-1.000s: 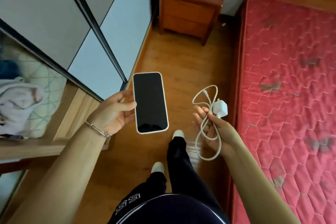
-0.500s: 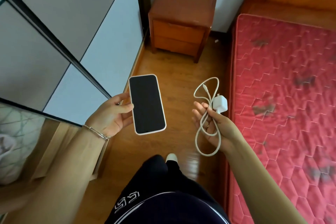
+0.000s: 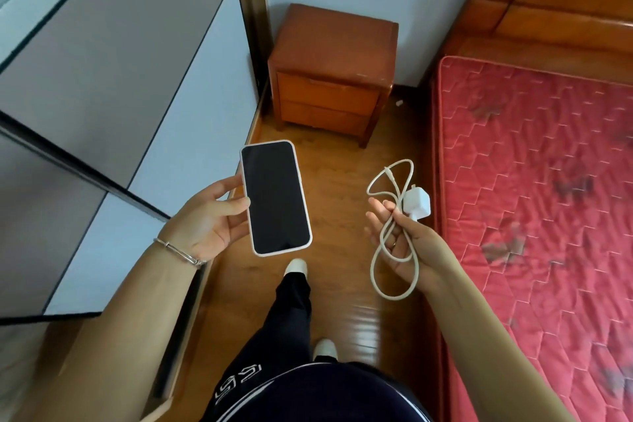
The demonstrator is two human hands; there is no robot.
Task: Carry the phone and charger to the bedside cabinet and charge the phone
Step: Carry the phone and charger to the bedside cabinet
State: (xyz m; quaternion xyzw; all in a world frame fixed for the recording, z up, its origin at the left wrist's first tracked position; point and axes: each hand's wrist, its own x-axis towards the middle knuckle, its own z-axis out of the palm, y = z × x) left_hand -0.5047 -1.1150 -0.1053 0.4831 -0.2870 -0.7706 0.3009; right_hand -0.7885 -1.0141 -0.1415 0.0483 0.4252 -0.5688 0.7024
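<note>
Person mid-carry toward the bedside cabinet (image 3: 334,68), not yet there.
Left hand (image 3: 209,219) grips the phone (image 3: 275,197); right hand (image 3: 407,240) pinches the unplugged charger (image 3: 416,200).

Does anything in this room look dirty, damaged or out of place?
Yes. The red mattress lies bare, with no sheet, and has several dark smudges across its quilted top. A small pale scrap lies on the wooden floor beside the bedside cabinet. Nothing else stands out.
</note>
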